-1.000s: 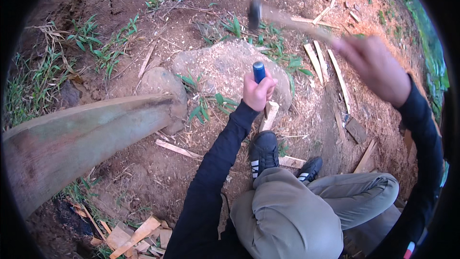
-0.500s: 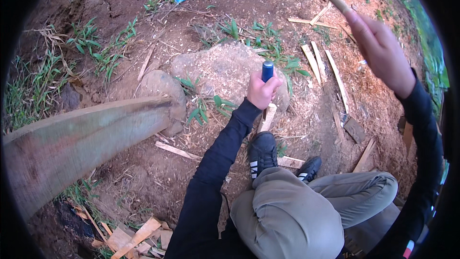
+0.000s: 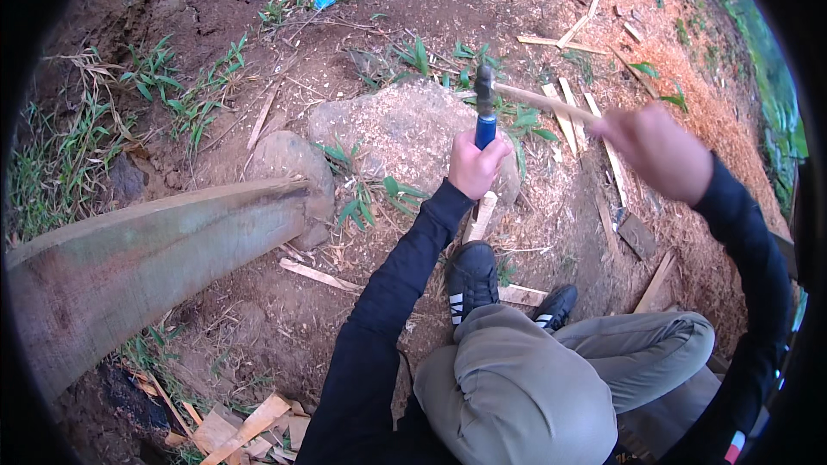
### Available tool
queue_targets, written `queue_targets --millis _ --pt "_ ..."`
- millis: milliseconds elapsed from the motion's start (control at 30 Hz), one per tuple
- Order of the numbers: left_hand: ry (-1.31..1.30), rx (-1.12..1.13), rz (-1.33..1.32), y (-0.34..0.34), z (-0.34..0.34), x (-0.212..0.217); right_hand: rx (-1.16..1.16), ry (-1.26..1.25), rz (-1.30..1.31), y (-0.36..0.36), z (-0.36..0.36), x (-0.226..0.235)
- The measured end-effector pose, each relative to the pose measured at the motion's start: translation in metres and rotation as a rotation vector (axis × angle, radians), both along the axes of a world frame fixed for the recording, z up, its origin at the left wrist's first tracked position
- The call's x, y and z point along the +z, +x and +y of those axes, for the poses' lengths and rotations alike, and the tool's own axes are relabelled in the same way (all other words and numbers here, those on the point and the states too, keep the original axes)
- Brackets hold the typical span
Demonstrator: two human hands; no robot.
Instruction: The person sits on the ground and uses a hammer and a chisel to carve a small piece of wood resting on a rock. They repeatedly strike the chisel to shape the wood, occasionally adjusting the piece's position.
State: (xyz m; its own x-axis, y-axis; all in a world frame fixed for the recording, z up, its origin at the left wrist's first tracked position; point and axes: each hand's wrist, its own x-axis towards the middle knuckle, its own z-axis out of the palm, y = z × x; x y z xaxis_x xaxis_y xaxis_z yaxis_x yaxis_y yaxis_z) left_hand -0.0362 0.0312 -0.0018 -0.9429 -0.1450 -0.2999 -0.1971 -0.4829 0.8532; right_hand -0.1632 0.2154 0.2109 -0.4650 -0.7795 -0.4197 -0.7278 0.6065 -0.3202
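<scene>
My left hand (image 3: pixel 474 165) is wrapped round the blue handle of a chisel (image 3: pixel 486 133), held upright. Below that fist a pale piece of wood (image 3: pixel 481 217) shows beside the toe of my shoe; the chisel's tip is hidden by the hand and sleeve. In my right hand (image 3: pixel 656 148), slightly blurred, is the wooden handle of a hammer (image 3: pixel 543 99). The dark hammer head (image 3: pixel 484 86) is at the top end of the chisel handle and seems to touch it.
A thick weathered plank (image 3: pixel 164 250) juts in from the left, its end by a stone (image 3: pixel 289 159). A large flat rock (image 3: pixel 388 125) lies beyond my left hand. Wood strips (image 3: pixel 607 146) and shavings cover the right side. Offcuts (image 3: pixel 250 430) are piled at lower left.
My right hand has swung the hammer down and left, from the upper right to the top of the chisel. The left hand has stayed nearly in place.
</scene>
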Motion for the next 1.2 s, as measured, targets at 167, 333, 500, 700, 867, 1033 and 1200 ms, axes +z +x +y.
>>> queue_targets --millis 167,333,500,700,867,1033,1200 --pt "-0.005 0.001 0.04 -0.002 0.002 -0.005 -0.349 -0.251 0.107 -0.022 0.001 0.015" --pt "0.111 0.044 0.01 0.003 -0.004 0.0 -0.461 -0.363 0.005 -0.021 -0.002 0.001" --pt "0.133 0.076 -0.013 0.006 -0.003 0.006 -0.177 -0.107 0.032 -0.01 -0.013 0.011" --pt "0.134 0.056 0.016 0.002 -0.002 0.004 0.195 -0.371 0.456 -0.021 -0.004 0.009" --pt "0.097 0.069 0.02 0.005 -0.001 0.003 -0.166 0.011 0.009 -0.011 -0.022 0.022" --pt "0.144 0.058 0.023 0.002 -0.003 0.0 0.179 -0.445 0.688 -0.054 -0.006 0.03" --pt "0.109 0.057 0.0 0.009 -0.002 0.003 -0.053 0.03 -0.023 0.022 -0.029 0.023"
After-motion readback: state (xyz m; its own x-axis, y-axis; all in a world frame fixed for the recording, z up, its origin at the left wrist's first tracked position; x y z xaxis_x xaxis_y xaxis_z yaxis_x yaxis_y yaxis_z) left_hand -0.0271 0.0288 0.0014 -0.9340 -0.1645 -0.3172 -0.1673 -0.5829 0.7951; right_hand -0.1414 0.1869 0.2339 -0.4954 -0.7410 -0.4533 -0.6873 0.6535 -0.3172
